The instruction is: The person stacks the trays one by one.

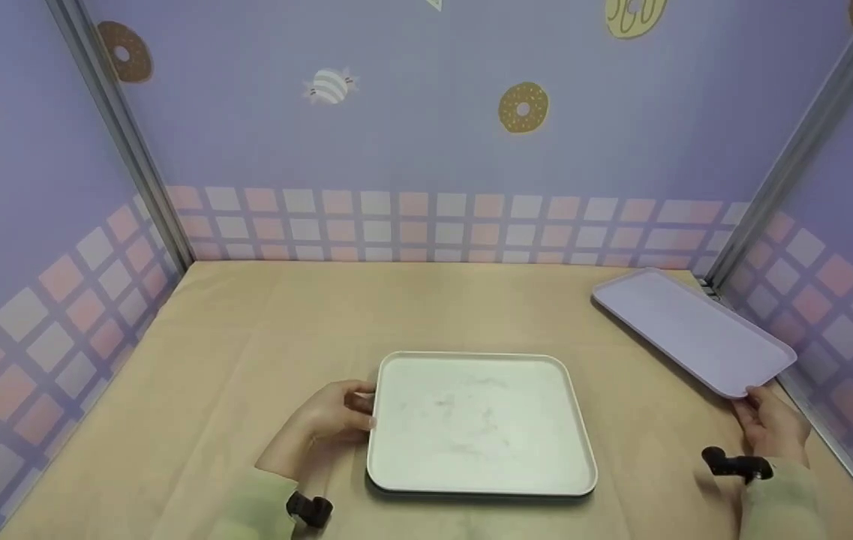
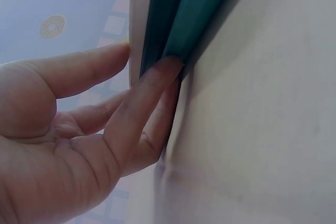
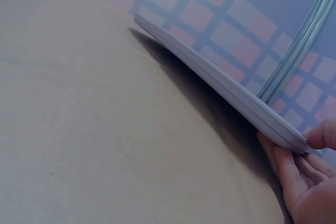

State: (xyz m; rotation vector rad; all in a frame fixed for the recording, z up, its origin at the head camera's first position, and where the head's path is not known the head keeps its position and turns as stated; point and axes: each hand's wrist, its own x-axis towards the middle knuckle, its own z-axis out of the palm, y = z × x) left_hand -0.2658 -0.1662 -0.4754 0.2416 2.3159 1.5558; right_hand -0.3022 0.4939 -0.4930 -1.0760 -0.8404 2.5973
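Observation:
A white rectangular tray [image 1: 482, 427] with faint grey smudges lies at the front middle of the table. Beneath it the left wrist view shows teal trays [image 2: 202, 14] stacked under the white rim. My left hand [image 1: 336, 409] grips the left side of this stack, thumb at the white rim and fingers curled under the teal edges. At the right, my right hand [image 1: 771, 424] pinches the near corner of a light purple tray [image 1: 696, 330], thumb on top and fingers below. In the right wrist view that tray slants, its held corner raised over the tabletop with a shadow underneath.
A beige cloth [image 1: 283, 322] covers the table. Purple walls [image 1: 426, 142] with pink and white checks stand behind and at both sides, joined by metal posts [image 1: 786, 165]. The purple tray lies close to the right wall. Black straps [image 1: 737, 463] circle both wrists.

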